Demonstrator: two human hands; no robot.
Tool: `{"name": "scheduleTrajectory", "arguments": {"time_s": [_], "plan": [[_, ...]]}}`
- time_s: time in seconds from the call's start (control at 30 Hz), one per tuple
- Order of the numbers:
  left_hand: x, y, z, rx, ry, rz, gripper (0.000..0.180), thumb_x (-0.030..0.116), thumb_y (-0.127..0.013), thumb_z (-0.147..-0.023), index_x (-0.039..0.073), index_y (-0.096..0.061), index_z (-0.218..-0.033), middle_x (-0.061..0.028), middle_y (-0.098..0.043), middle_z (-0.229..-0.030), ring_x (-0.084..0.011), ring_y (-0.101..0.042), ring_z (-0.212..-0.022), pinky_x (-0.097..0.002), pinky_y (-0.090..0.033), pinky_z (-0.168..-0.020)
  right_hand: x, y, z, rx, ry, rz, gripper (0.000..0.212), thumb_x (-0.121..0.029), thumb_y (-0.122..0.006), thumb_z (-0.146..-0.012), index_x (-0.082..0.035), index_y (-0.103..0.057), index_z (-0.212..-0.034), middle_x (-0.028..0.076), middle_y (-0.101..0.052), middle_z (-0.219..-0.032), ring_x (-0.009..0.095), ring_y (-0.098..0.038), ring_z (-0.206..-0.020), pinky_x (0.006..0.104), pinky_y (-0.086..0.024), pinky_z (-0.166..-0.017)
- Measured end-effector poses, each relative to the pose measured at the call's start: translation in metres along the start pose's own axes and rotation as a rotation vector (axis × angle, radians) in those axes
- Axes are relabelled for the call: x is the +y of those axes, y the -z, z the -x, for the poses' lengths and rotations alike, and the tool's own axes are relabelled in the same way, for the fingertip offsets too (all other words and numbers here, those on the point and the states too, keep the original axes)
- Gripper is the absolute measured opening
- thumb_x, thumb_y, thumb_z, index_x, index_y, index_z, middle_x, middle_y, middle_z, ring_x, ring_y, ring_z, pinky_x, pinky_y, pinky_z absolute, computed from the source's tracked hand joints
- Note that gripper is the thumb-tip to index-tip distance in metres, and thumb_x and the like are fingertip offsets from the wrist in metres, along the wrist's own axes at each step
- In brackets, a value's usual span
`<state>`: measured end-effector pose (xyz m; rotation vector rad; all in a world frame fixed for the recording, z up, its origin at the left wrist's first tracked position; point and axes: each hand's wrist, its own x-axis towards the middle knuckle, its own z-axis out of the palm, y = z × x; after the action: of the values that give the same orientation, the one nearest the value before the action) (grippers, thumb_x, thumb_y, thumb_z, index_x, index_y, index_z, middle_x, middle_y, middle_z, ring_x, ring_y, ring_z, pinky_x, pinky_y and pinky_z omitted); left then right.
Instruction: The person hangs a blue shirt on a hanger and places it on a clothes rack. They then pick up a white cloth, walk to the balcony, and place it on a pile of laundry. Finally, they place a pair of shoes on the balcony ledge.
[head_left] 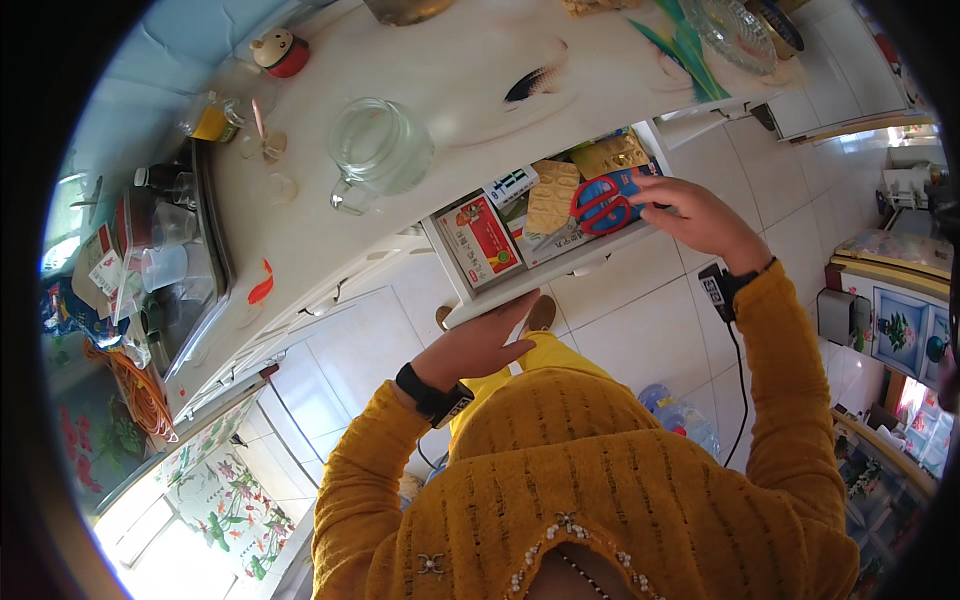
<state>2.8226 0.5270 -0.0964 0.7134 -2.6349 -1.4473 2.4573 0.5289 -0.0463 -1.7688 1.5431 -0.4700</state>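
A drawer (566, 270) is pulled out from under a white counter. My left hand (478, 346) lies flat against the drawer's front near its left end, fingers outstretched and holding nothing. Over the drawer's right end reaches my right hand (700, 214), its fingers apart beside a pair of red-handled scissors (598, 206). Whether the fingertips touch the scissors I cannot tell. Inside the drawer are a red-and-white box (482, 241), a small white box with dark marks (510, 184), a tan blister pack (552, 197) and gold packaging (612, 154).
On the counter (470, 100) stand a glass jug (380, 146) and a red-and-white figurine (280, 52). A dark-rimmed tray (212, 220) of cups sits at left, a glass dish (735, 35) at far right. Below are floor tiles (640, 310) and a plastic bottle (680, 418).
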Motion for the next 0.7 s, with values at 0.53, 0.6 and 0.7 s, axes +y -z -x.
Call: {"name": "scheduleTrajectory", "arguments": {"time_s": [0.53, 0.6, 0.7], "plan": [[-0.070, 0.044, -0.053, 0.511, 0.101, 0.031, 0.054, 0.019, -0.066, -0.089, 0.004, -0.050, -0.138, -0.0187, -0.059, -0.131, -0.0344, -0.057, -0.117, -0.0407, -0.046, -0.101, -0.031, -0.049, 0.058, 0.274, -0.091, -0.269, 0.015, -0.003, -0.055, -0.097, 0.002, -0.066, -0.105, 0.009, -0.068, -0.098, 0.017, -0.064, -0.090, 0.0275, -0.050, -0.081], [-0.073, 0.047, -0.054, 0.529, 0.050, 0.006, 0.054, 0.019, -0.066, -0.089, 0.004, -0.050, -0.138, -0.0180, -0.058, -0.132, -0.0338, -0.057, -0.117, -0.0403, -0.046, -0.102, -0.030, -0.055, 0.055, 0.232, -0.099, -0.318, 0.017, -0.009, -0.053, -0.100, 0.001, -0.065, -0.107, 0.007, -0.066, -0.099, 0.015, -0.062, -0.093, 0.0277, -0.049, -0.086], [-0.073, 0.049, -0.050, 0.479, 0.073, 0.110, 0.053, 0.019, -0.065, -0.089, 0.004, -0.050, -0.138, -0.0174, -0.058, -0.130, -0.0333, -0.057, -0.117, -0.0405, -0.045, -0.102, -0.030, -0.070, 0.047, 0.193, -0.103, -0.394, 0.017, -0.009, -0.053, -0.100, 0.001, -0.065, -0.107, 0.007, -0.067, -0.098, 0.014, -0.062, -0.093, 0.0272, -0.049, -0.087]]}}
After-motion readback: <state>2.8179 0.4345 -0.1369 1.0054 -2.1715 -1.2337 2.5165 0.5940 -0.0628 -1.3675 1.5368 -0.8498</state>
